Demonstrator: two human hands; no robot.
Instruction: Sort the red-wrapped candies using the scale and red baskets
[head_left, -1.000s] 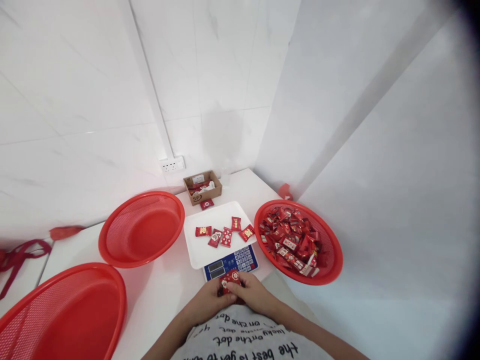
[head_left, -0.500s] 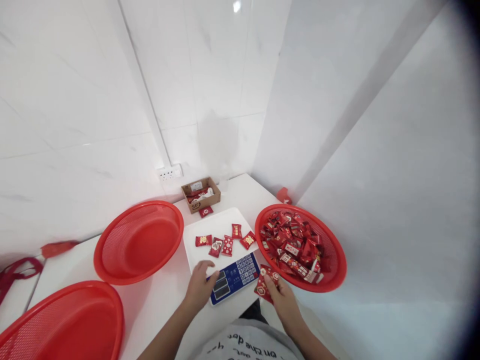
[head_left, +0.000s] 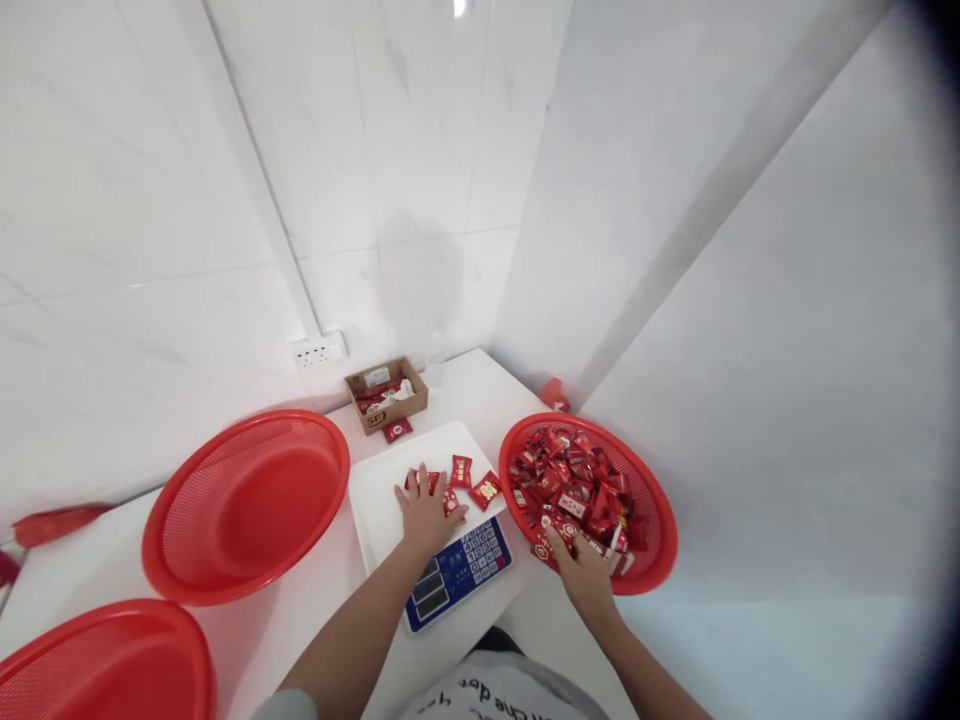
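- The pouch [head_left: 549, 528] is red and flat-looking, with pale flower outlines; it is in the right hand [head_left: 588, 580], against the near left part of the full basket [head_left: 663, 515].
- The right fingers pinch it, the thumb on top; the other fingers are mostly hidden.
- The left hand [head_left: 424, 518] has its fingers spread on the sweets [head_left: 486, 490], partly covering some of them.
- These are small red packets with crimped ends: the two just right of the left fingers bear gold print, while one beneath them has white spots.
- Under the left fingers, the white tray [head_left: 375, 492] carries these sweets; the scale [head_left: 459, 573], with its blue panel, shows just below them.
- Around and beyond the right fingers, the full basket holds a heap of red wrapped pieces, some long, some small.
- Left of the left fingers, a round red basket [head_left: 262, 510] shows its smooth base; another [head_left: 105, 665] stands nearer, cut by the frame.
- Beyond the left fingers, a cardboard box [head_left: 399, 409] holds red and white items, with a dark red packet [head_left: 397, 430] on the counter [head_left: 304, 610] just before it.
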